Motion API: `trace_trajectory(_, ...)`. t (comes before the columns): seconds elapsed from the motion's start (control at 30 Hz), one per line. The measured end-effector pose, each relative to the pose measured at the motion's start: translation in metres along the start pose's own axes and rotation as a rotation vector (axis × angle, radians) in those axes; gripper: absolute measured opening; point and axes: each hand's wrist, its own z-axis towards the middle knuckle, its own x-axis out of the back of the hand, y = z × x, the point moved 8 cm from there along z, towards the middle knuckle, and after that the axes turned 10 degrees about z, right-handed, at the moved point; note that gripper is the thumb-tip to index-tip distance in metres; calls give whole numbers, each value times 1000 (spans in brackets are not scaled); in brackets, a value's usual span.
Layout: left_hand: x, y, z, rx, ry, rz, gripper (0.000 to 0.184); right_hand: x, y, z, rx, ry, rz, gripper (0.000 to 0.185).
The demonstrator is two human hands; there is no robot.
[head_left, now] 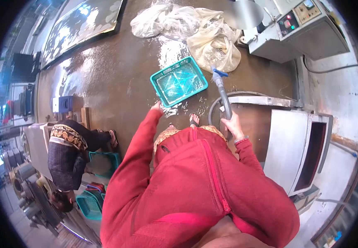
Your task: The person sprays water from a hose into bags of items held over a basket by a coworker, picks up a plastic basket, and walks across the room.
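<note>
My right grip (pixel 232 125) wraps the grey hose (pixel 223 97); the teal basket (pixel 179 84) lies ahead, nearer my left grip (pixel 157 106), its hold unclear.

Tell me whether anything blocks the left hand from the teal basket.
Nothing visible does. The left hand is right at the near-left corner of the teal basket, whether touching I cannot tell. The grey hose in the right hand is off to the basket's right.

I cannot confirm whether my left hand (pixel 157 106) touches the teal basket (pixel 180 81); control panel (pixel 287 24) markings are too small to read.
</note>
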Motion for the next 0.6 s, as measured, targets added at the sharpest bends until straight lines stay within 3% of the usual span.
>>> trace_trajectory(0.03, 10, 32, 25, 34, -74, -140, 46, 0, -1, -2, -14, -8, 1, 24)
trace_trajectory(0.1, 44, 106, 47, -128, 48, -121, 58, -1, -5, -7, -47, -38, -48, 23)
trace_trajectory(0.13, 57, 144, 47, -131, -26, -91, 69, -1, -4, -11, -63, -49, -73, 23)
trace_trajectory(0.27, 27, 235, 94, -215, -130, -262, 98, -2, 1, -19, 112, -9, -307, 26)
trace_trajectory(0.43, 25, 305, 148, -205, -330, 296, 64, -17, 11, -26, 125, -16, -284, 29)
trace_trajectory(0.53, 41, 332, 213, -149, -161, 314, 57, -33, -6, -30, 101, -42, -389, 32)
trace_trajectory(0.6, 58, 351, 233, -202, -137, 342, 57, -36, -2, -26, 109, -29, -283, 32)
